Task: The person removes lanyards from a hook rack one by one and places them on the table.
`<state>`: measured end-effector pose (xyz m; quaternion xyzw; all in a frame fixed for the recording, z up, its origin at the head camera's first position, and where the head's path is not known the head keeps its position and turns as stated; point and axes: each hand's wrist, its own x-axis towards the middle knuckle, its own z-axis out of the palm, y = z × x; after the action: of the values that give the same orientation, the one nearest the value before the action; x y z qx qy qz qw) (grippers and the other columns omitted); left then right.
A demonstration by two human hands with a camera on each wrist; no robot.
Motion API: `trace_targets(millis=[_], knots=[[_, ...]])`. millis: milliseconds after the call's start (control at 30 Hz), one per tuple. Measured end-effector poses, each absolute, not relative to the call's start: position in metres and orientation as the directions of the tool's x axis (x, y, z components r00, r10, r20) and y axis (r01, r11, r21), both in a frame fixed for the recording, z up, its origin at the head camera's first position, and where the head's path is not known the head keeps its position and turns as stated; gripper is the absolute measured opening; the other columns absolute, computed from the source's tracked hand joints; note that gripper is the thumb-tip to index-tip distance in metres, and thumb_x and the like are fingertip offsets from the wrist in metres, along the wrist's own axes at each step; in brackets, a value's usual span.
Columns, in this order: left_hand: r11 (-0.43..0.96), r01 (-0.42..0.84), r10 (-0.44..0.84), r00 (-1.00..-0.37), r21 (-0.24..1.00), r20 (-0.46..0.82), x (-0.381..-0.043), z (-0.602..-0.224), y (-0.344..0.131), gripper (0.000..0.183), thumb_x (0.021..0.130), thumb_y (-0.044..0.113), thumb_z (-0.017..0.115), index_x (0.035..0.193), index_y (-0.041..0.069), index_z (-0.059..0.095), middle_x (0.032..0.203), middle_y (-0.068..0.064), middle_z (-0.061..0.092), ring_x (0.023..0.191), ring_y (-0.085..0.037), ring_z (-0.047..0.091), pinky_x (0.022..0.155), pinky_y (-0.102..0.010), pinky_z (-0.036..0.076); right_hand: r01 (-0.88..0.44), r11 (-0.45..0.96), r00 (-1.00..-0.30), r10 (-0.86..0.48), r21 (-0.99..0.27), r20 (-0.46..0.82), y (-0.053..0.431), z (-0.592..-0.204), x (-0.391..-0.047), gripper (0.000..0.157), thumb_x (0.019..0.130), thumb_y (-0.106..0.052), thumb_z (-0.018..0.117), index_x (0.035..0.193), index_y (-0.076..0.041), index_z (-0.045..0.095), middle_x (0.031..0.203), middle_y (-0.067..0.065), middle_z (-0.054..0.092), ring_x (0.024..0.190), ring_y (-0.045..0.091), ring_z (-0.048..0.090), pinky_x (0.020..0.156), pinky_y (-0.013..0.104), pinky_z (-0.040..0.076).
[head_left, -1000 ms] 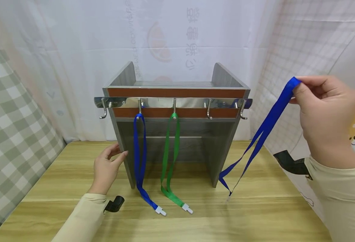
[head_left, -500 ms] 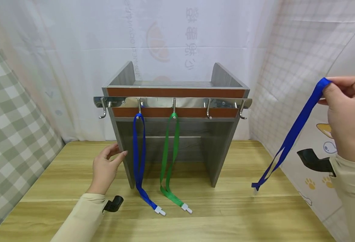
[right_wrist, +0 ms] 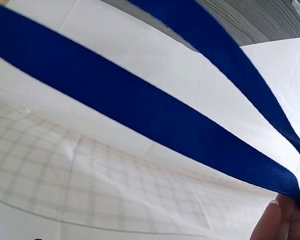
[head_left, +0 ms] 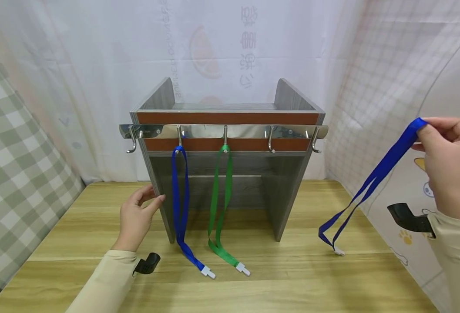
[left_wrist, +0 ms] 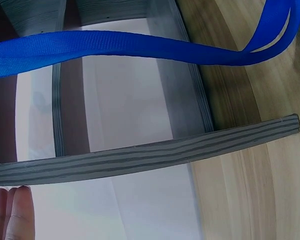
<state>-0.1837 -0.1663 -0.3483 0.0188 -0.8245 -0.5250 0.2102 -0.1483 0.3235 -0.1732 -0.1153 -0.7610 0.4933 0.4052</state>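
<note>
Right hand (head_left: pixel 454 165): thumb and index fingertip pinch the upper bend of the loose blue lanyard (head_left: pixel 392 158), other fingers curled behind. Lanyard is on the right side, slanting down to the left from the pinch, strap split into a loop low down, white clip (head_left: pixel 339 251) at the lower end, close over the table (head_left: pixel 292 282); contact unclear. Well apart from the hook rail (head_left: pixel 249 131).

Left hand (head_left: pixel 135 217): fingers loosely bent, no tight grip visible, at the outer side of the shelf unit's left panel (left_wrist: pixel 140 160). Fingertips (left_wrist: pixel 20 215) meet the panel's edge in the left wrist view; thumb by the front edge in the head view.

Shelf unit (head_left: pixel 282 187): grey woodgrain, brown band across the front, walled top section (head_left: pixel 159 100), lower space between two side panels. Rail runs across the front, shiny, five hooks. Second hook from left carries the hung blue lanyard (head_left: pixel 175 191); middle hook carries the green lanyard (head_left: pixel 228 174). Both drop in front of the lower space, ends bending to the near right, white clips at the tips.

Writing: pale curtain (head_left: pixel 116 87) on the far side has faint flipped Chinese characters (head_left: pixel 248 39) in a column, plus a vertical line of Latin letters, seemingly "SUMMER ORANGES", too faint to be sure. Orange-slice print (head_left: pixel 205 52) between them. Checked cloth (head_left: pixel 22 152) on the left; paw print (head_left: pixel 406 237) on the right-hand sheet.
</note>
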Motion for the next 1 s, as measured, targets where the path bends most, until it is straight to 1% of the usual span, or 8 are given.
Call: trace_targets(millis=[100, 133, 300, 467, 700, 900, 933, 1000], knots=[[0.444, 0.196, -0.252, -0.909, 0.874, 0.331, -0.184, -0.348, -0.166, 0.042, 0.089, 0.020, 0.072, 0.126, 0.003, 0.061, 0.118, -0.017, 0.066, 0.110, -0.015, 0.060, 0.078, -0.008, 0.040, -0.232, 0.457, -0.649, 0.585, -0.859, 0.486, 0.329, -0.179, -0.147, 0.015, 0.098, -0.017, 0.055, 0.104, -0.022, 0.067, 0.090, -0.013, 0.059, 0.069, -0.005, 0.058, 0.063, 0.005, 0.043], [0.442, 0.196, -0.251, -0.910, 0.875, 0.330, -0.184, -0.348, -0.166, 0.042, 0.089, 0.020, 0.071, 0.126, 0.003, 0.061, 0.118, -0.018, 0.066, 0.113, -0.022, 0.059, 0.080, -0.008, 0.039, -0.232, 0.444, -0.652, 0.589, -0.865, 0.477, 0.330, -0.180, -0.146, 0.015, 0.098, -0.015, 0.054, 0.102, -0.024, 0.066, 0.090, -0.012, 0.059, 0.070, -0.005, 0.058, 0.064, 0.005, 0.044], [0.444, 0.192, -0.251, -0.911, 0.875, 0.327, -0.185, -0.348, -0.166, 0.043, 0.089, 0.020, 0.071, 0.127, 0.002, 0.061, 0.118, -0.019, 0.066, 0.114, -0.025, 0.059, 0.081, -0.009, 0.039, -0.208, 0.410, -0.700, 0.571, -0.888, 0.428, 0.340, -0.192, -0.142, 0.019, 0.097, -0.013, 0.054, 0.094, -0.028, 0.064, 0.084, -0.017, 0.061, 0.060, -0.005, 0.058, 0.044, 0.008, 0.036], [0.446, 0.176, -0.260, -0.912, 0.877, 0.316, -0.185, -0.349, -0.166, 0.042, 0.089, 0.017, 0.071, 0.127, 0.004, 0.061, 0.116, -0.015, 0.067, 0.112, -0.020, 0.059, 0.083, -0.011, 0.040, -0.063, 0.511, -0.748, 0.545, -0.857, 0.379, 0.355, -0.210, -0.144, 0.014, 0.098, -0.024, 0.055, 0.092, -0.036, 0.060, 0.070, -0.032, 0.058, 0.055, -0.011, 0.054, 0.031, 0.024, 0.026], [0.455, 0.172, -0.263, -0.911, 0.874, 0.317, -0.186, -0.351, -0.166, 0.040, 0.089, 0.017, 0.071, 0.125, 0.003, 0.062, 0.115, -0.016, 0.068, 0.111, -0.019, 0.059, 0.083, -0.012, 0.039, 0.003, 0.597, -0.766, 0.517, -0.802, 0.382, 0.371, -0.229, -0.155, 0.020, 0.097, -0.020, 0.054, 0.085, -0.037, 0.057, 0.065, -0.038, 0.053, 0.056, -0.015, 0.054, 0.055, 0.003, 0.041], [0.439, 0.166, -0.261, -0.917, 0.883, 0.302, -0.186, -0.351, -0.166, 0.042, 0.089, 0.018, 0.071, 0.127, 0.003, 0.060, 0.117, -0.016, 0.067, 0.115, -0.021, 0.057, 0.082, -0.010, 0.039, 0.026, 0.635, -0.808, 0.468, -0.772, 0.358, 0.380, -0.244, -0.163, 0.014, 0.096, -0.017, 0.054, 0.089, -0.027, 0.058, 0.062, -0.038, 0.051, 0.054, -0.014, 0.053, 0.055, 0.005, 0.042], [0.439, 0.164, -0.261, -0.918, 0.883, 0.300, -0.186, -0.350, -0.166, 0.043, 0.089, 0.018, 0.071, 0.127, 0.003, 0.060, 0.117, -0.016, 0.066, 0.115, -0.021, 0.057, 0.081, -0.010, 0.039, 0.041, 0.658, -0.820, 0.452, -0.752, 0.351, 0.381, -0.247, -0.165, 0.009, 0.097, -0.018, 0.054, 0.094, -0.021, 0.061, 0.062, -0.038, 0.049, 0.054, -0.014, 0.052, 0.056, 0.006, 0.041], [0.436, 0.159, -0.265, -0.918, 0.886, 0.296, -0.185, -0.350, -0.166, 0.042, 0.089, 0.018, 0.071, 0.127, 0.003, 0.060, 0.117, -0.015, 0.066, 0.114, -0.020, 0.057, 0.082, -0.010, 0.039, 0.072, 0.714, -0.839, 0.421, -0.697, 0.344, 0.382, -0.254, -0.169, 0.017, 0.098, -0.024, 0.052, 0.102, -0.011, 0.064, 0.062, -0.040, 0.046, 0.055, -0.015, 0.051, 0.058, 0.011, 0.040]])
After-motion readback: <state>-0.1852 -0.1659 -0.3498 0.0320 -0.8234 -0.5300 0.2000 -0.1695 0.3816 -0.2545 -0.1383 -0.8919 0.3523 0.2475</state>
